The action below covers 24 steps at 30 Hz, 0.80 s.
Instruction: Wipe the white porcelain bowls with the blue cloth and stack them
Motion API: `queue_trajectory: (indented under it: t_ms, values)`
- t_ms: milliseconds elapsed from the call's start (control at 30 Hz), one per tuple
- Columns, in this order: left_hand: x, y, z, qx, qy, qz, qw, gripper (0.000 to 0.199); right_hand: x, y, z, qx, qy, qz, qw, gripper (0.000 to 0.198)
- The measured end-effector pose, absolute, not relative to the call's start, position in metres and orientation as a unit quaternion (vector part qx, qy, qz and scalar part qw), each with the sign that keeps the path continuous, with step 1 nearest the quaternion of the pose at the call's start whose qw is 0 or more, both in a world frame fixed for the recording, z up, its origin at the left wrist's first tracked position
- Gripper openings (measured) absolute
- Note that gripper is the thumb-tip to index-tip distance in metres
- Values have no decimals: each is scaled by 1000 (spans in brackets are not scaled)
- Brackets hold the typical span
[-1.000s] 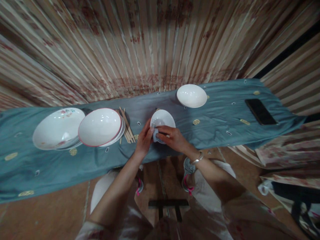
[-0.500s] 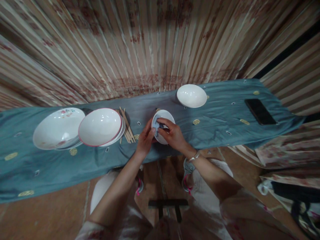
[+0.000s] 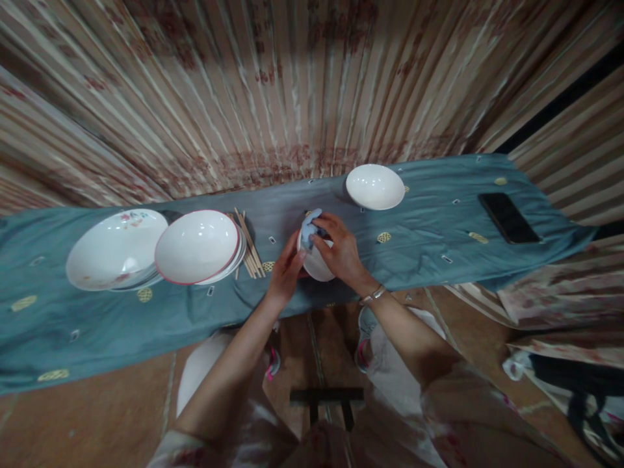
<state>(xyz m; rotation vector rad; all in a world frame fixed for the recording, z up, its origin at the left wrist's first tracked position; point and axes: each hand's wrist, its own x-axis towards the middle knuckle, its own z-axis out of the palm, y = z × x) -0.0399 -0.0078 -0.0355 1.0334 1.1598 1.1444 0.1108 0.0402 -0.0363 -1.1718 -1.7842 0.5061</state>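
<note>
Near the middle of the cloth-covered table, a small white bowl (image 3: 318,265) is held tilted by its left side. My left hand (image 3: 286,268) grips that side, fingers behind and thumb at the rim. A light blue cloth (image 3: 310,227) is bunched over the bowl's far left rim. My right hand (image 3: 341,248) pinches this cloth from the right and partly hides the bowl. Left of my hands lie several wooden chopsticks (image 3: 251,250). Behind them to the right stands another white bowl (image 3: 375,187).
A stack of red-rimmed bowls (image 3: 197,247) sits left of the chopsticks, beside a stack of larger flowered dishes (image 3: 114,250). A black phone (image 3: 508,218) lies at the right on the blue-green tablecloth (image 3: 424,260). A pleated curtain (image 3: 292,97) hangs along the far edge.
The cloth and my right fingers have moved from inside the bowl up onto its far rim. My left hand keeps its hold on the bowl.
</note>
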Motion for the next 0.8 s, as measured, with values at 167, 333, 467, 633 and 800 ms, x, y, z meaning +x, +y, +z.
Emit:
queue_trajectory:
  t_ms: [167, 333, 467, 633, 800]
  values:
    - [-41, -8, -33, 445, 500, 480, 568, 75, 116, 48, -40, -494, -736, 138, 442, 27]
    - [-41, -8, -32, 450, 504, 473, 565, 81, 122, 53, -42, -509, -747, 108, 415, 26]
    - [-40, -8, -32, 448, 507, 472, 565, 86, 124, 54, -42, -517, -754, 91, 394, 26]
    - [-41, -9, -32, 451, 505, 471, 566, 84, 127, 54, -43, -523, -758, 81, 382, 26]
    - [-41, -9, -30, 446, 509, 471, 566, 83, 129, 53, -44, -539, -755, 86, 365, 27]
